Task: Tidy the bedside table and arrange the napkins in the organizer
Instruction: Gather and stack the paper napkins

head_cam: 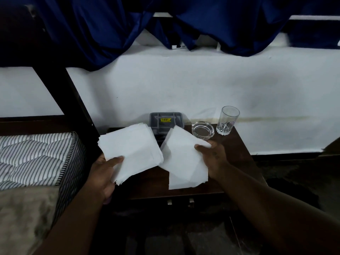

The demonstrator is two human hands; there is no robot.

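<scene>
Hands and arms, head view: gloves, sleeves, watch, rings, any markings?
Left hand and right hand are both bare: no gloves, no rings visible. Left forearm and right forearm are bare down to the frame edge, so no sleeve shows. There is no watch or bracelet at either wrist. One small dark mark sits on the back of the right hand, too small to read.

No text can be read with certainty. A yellow label (165,119) with dark print lies inside the grey organizer (173,115), but its letters are too small to read. The drinking glass (227,115) carries a small sticker (233,122), also not legible.
</scene>
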